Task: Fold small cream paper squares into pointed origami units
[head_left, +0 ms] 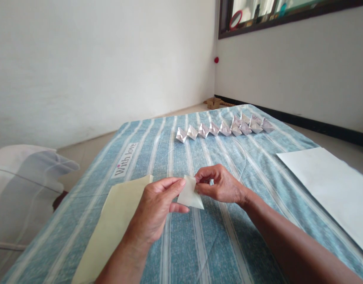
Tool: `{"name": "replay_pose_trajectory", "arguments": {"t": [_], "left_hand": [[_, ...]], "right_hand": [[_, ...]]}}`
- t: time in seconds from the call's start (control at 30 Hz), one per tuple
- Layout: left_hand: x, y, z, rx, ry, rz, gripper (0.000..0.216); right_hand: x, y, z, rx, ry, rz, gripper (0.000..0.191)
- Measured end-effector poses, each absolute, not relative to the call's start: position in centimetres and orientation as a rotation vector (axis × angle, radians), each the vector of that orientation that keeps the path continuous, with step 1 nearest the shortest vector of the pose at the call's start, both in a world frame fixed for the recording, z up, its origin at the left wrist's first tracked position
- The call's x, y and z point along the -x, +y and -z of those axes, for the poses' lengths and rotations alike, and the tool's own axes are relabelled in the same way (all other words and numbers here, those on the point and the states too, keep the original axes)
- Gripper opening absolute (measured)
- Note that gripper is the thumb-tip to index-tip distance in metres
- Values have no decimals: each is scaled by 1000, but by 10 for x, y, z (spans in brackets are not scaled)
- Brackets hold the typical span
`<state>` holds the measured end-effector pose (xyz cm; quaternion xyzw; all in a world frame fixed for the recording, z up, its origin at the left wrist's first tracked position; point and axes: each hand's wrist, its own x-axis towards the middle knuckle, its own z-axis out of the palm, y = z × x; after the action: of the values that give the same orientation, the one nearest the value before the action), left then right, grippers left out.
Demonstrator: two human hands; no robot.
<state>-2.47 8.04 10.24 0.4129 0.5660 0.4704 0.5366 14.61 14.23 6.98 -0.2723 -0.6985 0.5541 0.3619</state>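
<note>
You pinch paper (189,196) with left hand (157,201) and right hand (218,184), apparently mid-fold; the next crease calls for careful alignment. Folded shapes (203,130) stand at one o'clock.

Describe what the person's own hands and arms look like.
The left hand and right hand are bare, with no gloves, rings or wristwatch visible. The left forearm and right forearm are uncovered too; no sleeve shows on either.
</note>
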Motion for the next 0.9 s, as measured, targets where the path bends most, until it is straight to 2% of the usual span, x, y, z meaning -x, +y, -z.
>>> {"name": "replay_pose_trajectory", "arguments": {"t": [0.9], "left_hand": [[19, 79, -105, -1061, 1535, -1095, 21]], "right_hand": [[-146, 140, -72, 714, -1906, -1312, 9]]}}
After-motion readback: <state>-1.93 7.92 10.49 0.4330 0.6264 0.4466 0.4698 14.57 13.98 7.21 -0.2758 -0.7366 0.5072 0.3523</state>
